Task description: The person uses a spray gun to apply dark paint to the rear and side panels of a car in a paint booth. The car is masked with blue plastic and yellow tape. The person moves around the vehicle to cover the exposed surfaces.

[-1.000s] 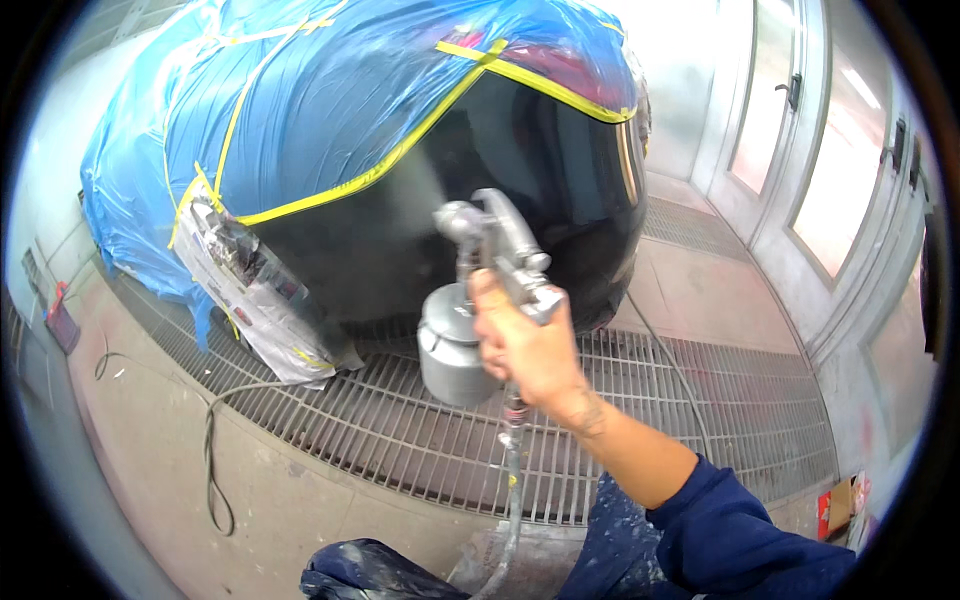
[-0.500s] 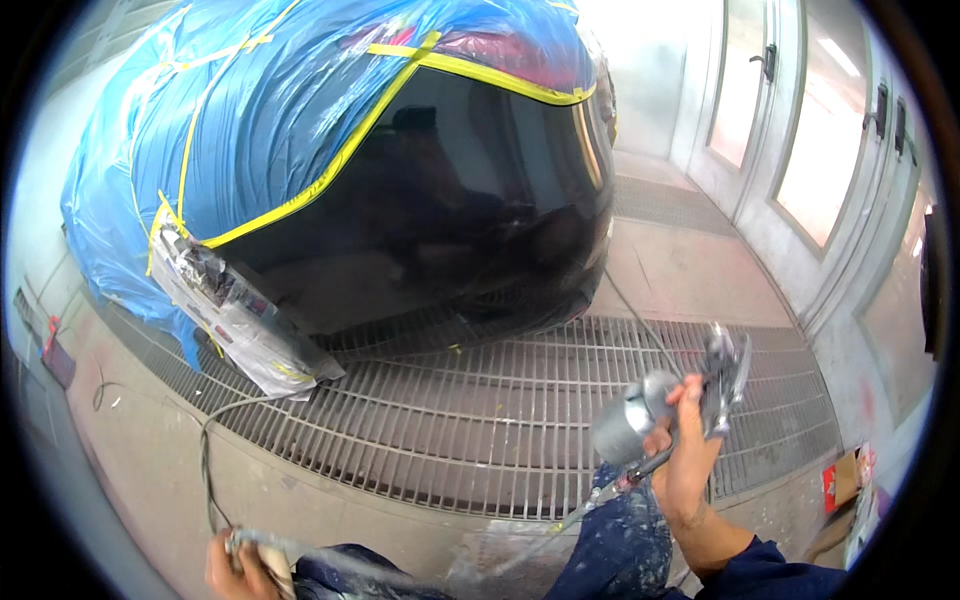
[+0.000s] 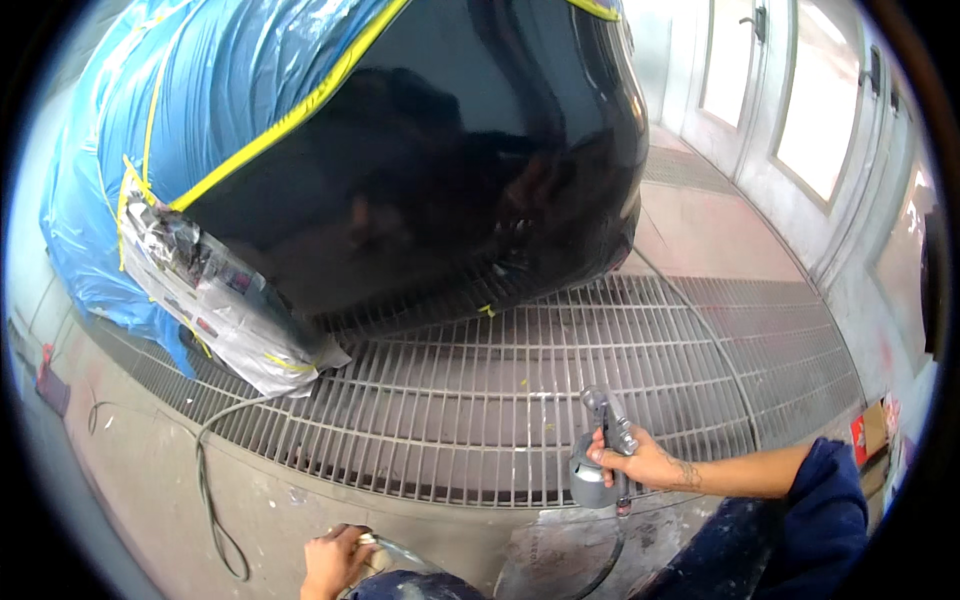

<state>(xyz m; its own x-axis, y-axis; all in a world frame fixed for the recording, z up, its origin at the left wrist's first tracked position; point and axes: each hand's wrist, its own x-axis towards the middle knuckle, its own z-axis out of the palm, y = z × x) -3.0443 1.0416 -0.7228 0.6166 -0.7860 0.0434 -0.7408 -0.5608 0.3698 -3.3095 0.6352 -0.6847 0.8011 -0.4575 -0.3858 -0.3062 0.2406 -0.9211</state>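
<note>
My right hand [image 3: 640,458] is closed round the grip of a metal paint spray gun [image 3: 612,418]. Its grey cup [image 3: 590,475] hangs beside my fingers, and the hose [image 3: 612,555] leaves the bottom of the handle. At the lower middle, my left hand [image 3: 338,558] holds a section of air hose [image 3: 400,552], fingers curled round it. Ahead of both hands stands a car's glossy black panel [image 3: 420,190], edged with yellow masking tape [image 3: 300,110]. Blue plastic sheeting [image 3: 220,90] covers the car above and left of it. The spray gun is apart from the panel.
A metal floor grating [image 3: 450,400] runs below the car. Grey-white masking paper [image 3: 220,300] wraps its lower left part. A hose [image 3: 205,480] loops over the floor at left, and another cable [image 3: 700,310] crosses at right. White doors [image 3: 780,140] and a red-brown box [image 3: 870,435] stand right.
My right hand has swung the spray gun left and turned it. My left hand has moved right with the hose. The view has shifted closer to the black panel.
</note>
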